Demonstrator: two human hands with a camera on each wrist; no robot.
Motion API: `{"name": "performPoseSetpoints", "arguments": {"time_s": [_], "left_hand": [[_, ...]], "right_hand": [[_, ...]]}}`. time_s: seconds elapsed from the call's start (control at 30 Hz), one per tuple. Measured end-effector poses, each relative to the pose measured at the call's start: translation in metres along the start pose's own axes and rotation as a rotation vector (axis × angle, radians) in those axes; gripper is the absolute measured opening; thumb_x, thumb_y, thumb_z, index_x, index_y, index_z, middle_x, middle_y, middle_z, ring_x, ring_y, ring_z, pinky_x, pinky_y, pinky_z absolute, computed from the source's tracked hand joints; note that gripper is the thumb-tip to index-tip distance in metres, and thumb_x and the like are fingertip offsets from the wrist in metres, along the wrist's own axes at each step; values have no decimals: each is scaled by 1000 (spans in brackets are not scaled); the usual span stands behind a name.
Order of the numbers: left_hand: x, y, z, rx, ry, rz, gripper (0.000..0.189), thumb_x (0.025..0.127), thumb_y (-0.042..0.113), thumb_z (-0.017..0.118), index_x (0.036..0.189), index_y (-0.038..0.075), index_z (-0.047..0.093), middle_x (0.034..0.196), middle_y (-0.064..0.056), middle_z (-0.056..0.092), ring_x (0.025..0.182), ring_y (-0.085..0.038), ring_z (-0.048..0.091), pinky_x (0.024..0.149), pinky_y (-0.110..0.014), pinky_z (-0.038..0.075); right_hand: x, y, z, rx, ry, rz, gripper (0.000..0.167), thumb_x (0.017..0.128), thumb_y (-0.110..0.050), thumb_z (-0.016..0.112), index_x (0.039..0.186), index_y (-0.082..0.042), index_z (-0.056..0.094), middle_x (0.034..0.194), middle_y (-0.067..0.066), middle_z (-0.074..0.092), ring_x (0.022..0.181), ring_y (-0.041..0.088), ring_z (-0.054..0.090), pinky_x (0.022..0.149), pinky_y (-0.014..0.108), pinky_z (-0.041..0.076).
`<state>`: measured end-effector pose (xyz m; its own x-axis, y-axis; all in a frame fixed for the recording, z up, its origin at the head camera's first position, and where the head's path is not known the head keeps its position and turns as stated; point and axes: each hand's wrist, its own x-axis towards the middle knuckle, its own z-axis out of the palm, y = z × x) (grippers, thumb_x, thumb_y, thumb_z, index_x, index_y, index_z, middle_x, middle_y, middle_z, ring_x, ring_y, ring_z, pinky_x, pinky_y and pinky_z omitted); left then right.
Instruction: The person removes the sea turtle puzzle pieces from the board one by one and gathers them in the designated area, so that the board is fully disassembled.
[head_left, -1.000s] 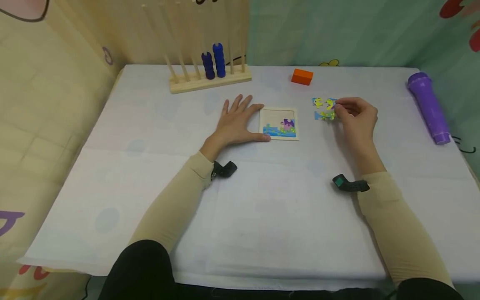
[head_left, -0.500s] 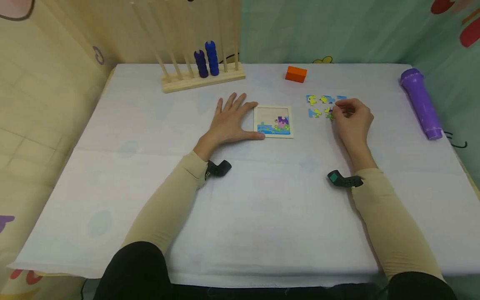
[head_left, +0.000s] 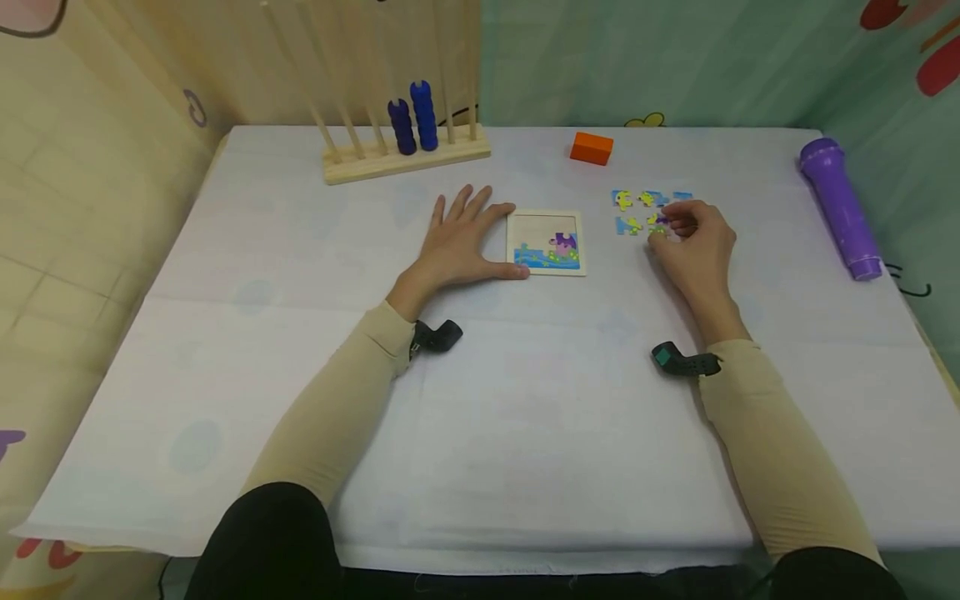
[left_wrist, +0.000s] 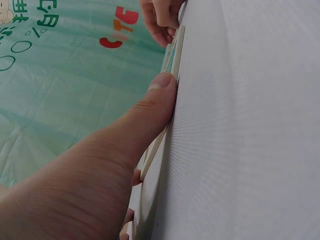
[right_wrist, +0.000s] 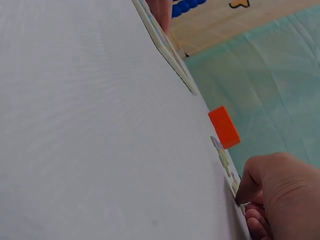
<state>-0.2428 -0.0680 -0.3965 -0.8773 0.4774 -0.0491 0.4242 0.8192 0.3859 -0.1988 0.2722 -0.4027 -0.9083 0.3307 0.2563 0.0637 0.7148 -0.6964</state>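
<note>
A square wooden puzzle frame (head_left: 547, 272) lies flat on the white-covered table, with blue, pink and purple pieces fitted along its bottom and right side. My left hand (head_left: 453, 242) is spread at its left side. The straight thumb touches the lower left corner and the index fingertip touches the upper left one. To the right of the frame, several loose jigsaw pieces (head_left: 622, 199) lie flat in two rows. My right hand (head_left: 697, 250) is over the right end of these, its curled thumb and index finger on either side of a yellow-and-purple jigsaw piece (head_left: 660, 222).
An orange block (head_left: 592, 148) lies behind the loose pieces. At the back left stands a wooden peg rack (head_left: 408, 162) with blue beads on two pegs. A purple flashlight-shaped cylinder (head_left: 840, 208) lies along the right edge. Curtains hang behind the table.
The right hand has shifted slightly left and nearer over the loose pieces, uncovering more of them at the upper right. The left hand stays at the frame. The head view has shifted a little.
</note>
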Motion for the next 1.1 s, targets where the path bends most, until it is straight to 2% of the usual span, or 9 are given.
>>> {"name": "performPoseSetpoints", "arguments": {"time_s": [0.27,0.37,0.53,0.67,0.8,0.93,1.1], "left_hand": [[0,-1,0,2,1,0,110,77,82,73,166,35,30,179,-4,8,166,-28,-7,130,-55,-14],[0,-1,1,3,-2,-3,110,77,83,73,166,35,30,179,-4,8,166,-28,-7,130,-55,-14],[0,-1,1,-2,-3,0,110,77,83,73,166,35,30,179,-4,7,166,-28,-7,130,-55,-14],[0,-2,1,-2,7,2,110,76,82,73,166,35,31,179,-4,8,166,-28,-7,130,-55,-14],[0,-1,0,-1,6,3,110,76,82,74,166,35,31,179,-4,9,166,-28,-6,130,-55,-14],[0,-1,0,3,-1,5,110,77,82,73,166,35,31,179,-4,8,166,-28,-7,130,-55,-14],[2,-1,1,9,-4,1,110,77,83,72,166,35,30,179,-4,7,166,-28,-7,130,-55,-14]], "right_hand": [[0,1,1,7,12,-28,36,91,-13,64,125,-3,70,108,7,62,92,10,52,81,14,40],[-2,-2,2,13,42,-34,34,91,-11,62,123,-3,71,107,7,62,94,12,54,82,14,40],[-7,-13,11,61,76,-106,31,90,-4,60,118,-1,73,113,13,68,98,19,60,85,16,41],[-13,-27,22,90,16,-178,28,92,-6,64,118,-1,73,118,15,70,100,23,63,88,21,46],[-19,-40,33,91,-48,-201,27,95,-12,66,120,-2,71,118,14,70,101,24,62,91,26,48],[-25,-50,43,99,-93,-218,28,97,-18,67,120,-3,71,114,14,68,101,25,59,88,28,46],[-28,-62,58,121,-141,-292,30,94,-23,73,114,-1,72,107,16,67,97,28,56,84,32,41]]}}
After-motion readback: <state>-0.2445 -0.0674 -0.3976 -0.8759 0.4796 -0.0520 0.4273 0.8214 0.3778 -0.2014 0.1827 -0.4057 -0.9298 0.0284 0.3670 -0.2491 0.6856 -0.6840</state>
